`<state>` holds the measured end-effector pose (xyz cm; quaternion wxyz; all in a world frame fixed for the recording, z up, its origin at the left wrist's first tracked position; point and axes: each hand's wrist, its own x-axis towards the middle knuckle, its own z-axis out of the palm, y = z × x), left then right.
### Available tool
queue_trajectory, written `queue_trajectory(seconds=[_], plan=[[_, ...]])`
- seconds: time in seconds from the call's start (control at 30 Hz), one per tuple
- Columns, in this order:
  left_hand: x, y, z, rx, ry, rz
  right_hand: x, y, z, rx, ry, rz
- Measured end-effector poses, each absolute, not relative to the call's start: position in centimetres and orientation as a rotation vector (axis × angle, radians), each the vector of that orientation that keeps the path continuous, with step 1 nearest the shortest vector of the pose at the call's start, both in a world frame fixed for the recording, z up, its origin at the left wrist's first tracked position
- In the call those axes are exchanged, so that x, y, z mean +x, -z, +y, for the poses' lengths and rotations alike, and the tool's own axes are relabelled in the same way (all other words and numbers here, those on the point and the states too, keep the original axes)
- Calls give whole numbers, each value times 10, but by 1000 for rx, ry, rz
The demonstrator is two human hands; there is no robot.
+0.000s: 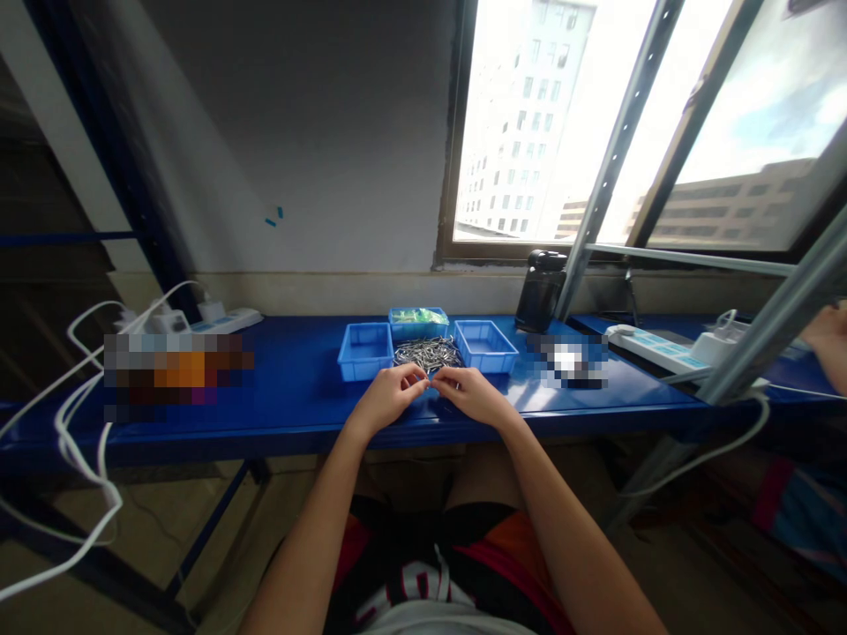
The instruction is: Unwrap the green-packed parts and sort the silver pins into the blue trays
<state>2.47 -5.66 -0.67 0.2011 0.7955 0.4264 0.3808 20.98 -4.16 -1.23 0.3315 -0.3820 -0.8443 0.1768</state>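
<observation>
My left hand and my right hand meet over the front of the table, thumbs and fingertips pinched almost together. Whatever sits between the fingertips is too small to make out. Just beyond them lies a heap of small, shiny metal pieces, perhaps screws or pins. A blue plastic bin flanks the heap on the left, and a second blue bin on the right. Behind the heap, a third blue bin holds a green and clear plastic bag.
The blue table runs along a wall below a window. A black container stands at the back right, near a metal post. Power strips and white cables lie at both sides. Another person's hand shows far right.
</observation>
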Motion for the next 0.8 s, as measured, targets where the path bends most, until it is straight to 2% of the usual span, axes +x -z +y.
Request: queue_trajectory(seconds=[0.27, 0.43, 0.57, 0.67, 0.8], plan=[[26, 5, -57, 2198, -1164, 1301, 210, 12, -41, -1016, -458, -2165], [29, 0, -59, 2213, -1292, 1761, 210, 12, -41, -1013, -483, -2148], [28, -4, -54, 2161, -1202, 2107, 210, 13, -39, -1057, -473, -2093], [25, -4, -50, 2123, -1144, 2204, 210, 14, -37, -1101, -446, -2046], [20, -4, -48, 2069, -1237, 2252, 210, 14, -36, -1106, -466, -2042]])
